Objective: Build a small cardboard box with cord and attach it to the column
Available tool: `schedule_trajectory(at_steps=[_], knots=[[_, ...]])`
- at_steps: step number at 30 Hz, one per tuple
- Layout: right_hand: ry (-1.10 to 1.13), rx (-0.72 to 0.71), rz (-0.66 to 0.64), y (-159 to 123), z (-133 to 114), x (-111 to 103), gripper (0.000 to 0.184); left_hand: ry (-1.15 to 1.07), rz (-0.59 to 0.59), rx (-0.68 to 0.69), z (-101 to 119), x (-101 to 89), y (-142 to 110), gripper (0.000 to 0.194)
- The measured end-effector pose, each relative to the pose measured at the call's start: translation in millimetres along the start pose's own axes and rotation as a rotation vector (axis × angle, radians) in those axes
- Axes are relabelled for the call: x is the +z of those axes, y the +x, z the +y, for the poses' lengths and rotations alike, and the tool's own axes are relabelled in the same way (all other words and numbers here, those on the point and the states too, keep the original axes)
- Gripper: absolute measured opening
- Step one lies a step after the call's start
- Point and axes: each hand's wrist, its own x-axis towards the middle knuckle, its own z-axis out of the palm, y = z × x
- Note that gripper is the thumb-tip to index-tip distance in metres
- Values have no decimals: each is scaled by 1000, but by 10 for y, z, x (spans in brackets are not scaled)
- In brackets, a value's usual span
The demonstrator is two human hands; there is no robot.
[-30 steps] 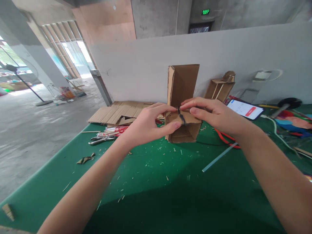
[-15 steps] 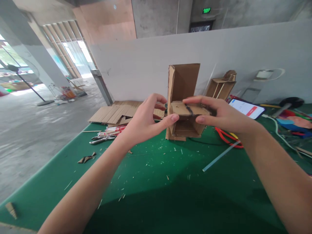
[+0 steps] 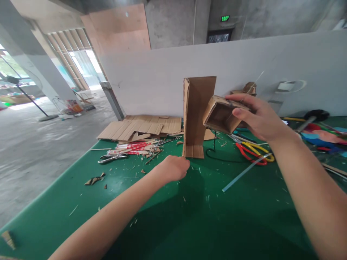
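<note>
My right hand point(image 3: 256, 112) grips a small cardboard box point(image 3: 217, 119) from its right side, thumb and fingers along its upper part. The box is tilted in the air, its open side facing me. To its left stands a tall cardboard stand point(image 3: 200, 108), upright, with a back panel, a side wall and a short base. My left hand point(image 3: 177, 168) is closed at the lower left corner of that stand, just above the table. What its fingers hold, if anything, is hidden.
Behind my left hand lie flat cardboard sheets point(image 3: 146, 124), thin sticks with red wrapping point(image 3: 135, 147) and metal pliers point(image 3: 112, 158). To the right are red-and-yellow-handled tools point(image 3: 253, 151) and a clear glue stick point(image 3: 244, 173). Scraps dot the green table point(image 3: 168, 224). A white partition point(image 3: 151, 79) stands behind.
My right hand has lifted the small box out of the stand, up and to the right, tilting it. My left hand has dropped from beside the box to the stand's base and closed.
</note>
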Motion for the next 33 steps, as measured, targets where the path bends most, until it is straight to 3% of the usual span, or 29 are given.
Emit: schedule_trajectory(at_steps=[9, 14, 18, 20, 23, 25, 29, 33], knots=[[-152, -6, -5, -21, 88, 116, 44, -19, 57, 101, -73, 95, 34, 17], [-115, -45, 53, -8, 138, 133, 40, -221, 139, 167, -154, -164, -126, 15], [-79, -27, 25, 7, 170, 130, 40, -597, 389, 254, -223, -515, -422, 23], [-25, -18, 34, 17, 174, 105, 39, -789, 594, 284, -236, -652, -548, 32], [181, 37, 46, 27, 160, 29, 37, -959, 861, 239, -229, -753, -633, 28], [336, 92, 46, 25, 135, -31, 36, -997, 865, 192, -214, -762, -623, 22], [550, 117, 2, 16, 55, -81, 36, -988, 746, 157, -165, -762, -574, 19], [623, 114, -22, 22, -45, 6, 52, -976, 801, 166, -98, -817, -639, 20]])
